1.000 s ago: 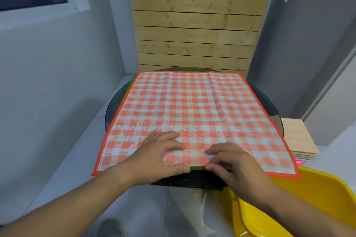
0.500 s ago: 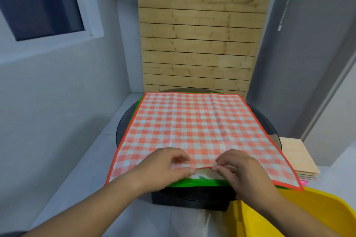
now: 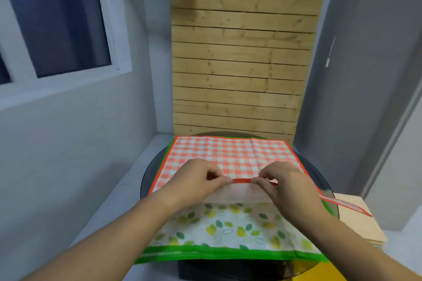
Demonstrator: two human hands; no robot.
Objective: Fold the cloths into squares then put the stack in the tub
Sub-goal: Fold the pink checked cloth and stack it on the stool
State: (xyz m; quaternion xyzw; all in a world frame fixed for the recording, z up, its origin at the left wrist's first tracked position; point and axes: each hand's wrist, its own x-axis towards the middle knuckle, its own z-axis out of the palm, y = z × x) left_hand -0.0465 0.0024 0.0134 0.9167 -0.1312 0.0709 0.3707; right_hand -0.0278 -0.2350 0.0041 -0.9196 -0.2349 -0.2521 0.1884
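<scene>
We judge the task barely begun. Our left hand point(image 3: 194, 180) and right hand point(image 3: 287, 185) each pinch the checked cloth point(image 3: 228, 153) by its near red edge, raised above the leaf-print cloth point(image 3: 228, 232) lying flat beneath our wrists. Nothing looks folded yet. A corner of the yellow tub point(image 3: 319, 272) shows beside our right forearm.
</scene>
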